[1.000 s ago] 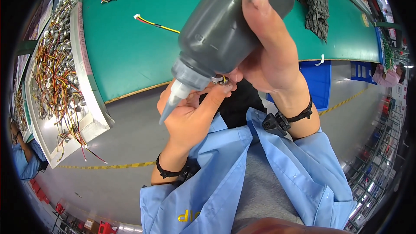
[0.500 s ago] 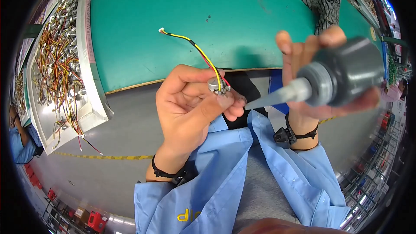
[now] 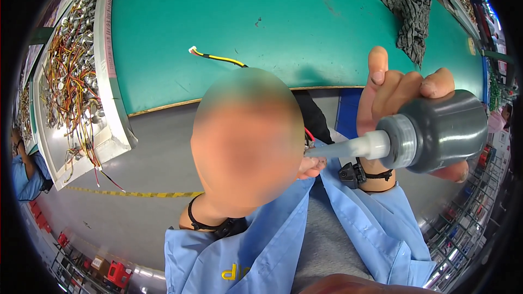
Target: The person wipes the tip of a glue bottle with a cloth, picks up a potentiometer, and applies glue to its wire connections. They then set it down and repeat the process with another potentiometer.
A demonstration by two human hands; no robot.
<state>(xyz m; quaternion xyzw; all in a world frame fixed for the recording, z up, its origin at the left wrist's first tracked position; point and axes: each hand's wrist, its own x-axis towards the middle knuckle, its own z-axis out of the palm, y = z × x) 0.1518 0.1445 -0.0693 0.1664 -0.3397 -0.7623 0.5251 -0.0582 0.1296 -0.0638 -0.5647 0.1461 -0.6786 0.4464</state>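
Dark grey plastic is filling the right grip: the right hand (image 3: 384, 103) is clamping a bottle (image 3: 449, 130), its nozzle (image 3: 354, 147) pointing left beside a red wire (image 3: 309, 135). Blur is covering the left hand (image 3: 248, 136), so its grip cannot be told. A yellow-and-black cable (image 3: 220, 59) is emerging above it, before the green bench (image 3: 305, 22), where striped cloth (image 3: 411, 24) is lying.
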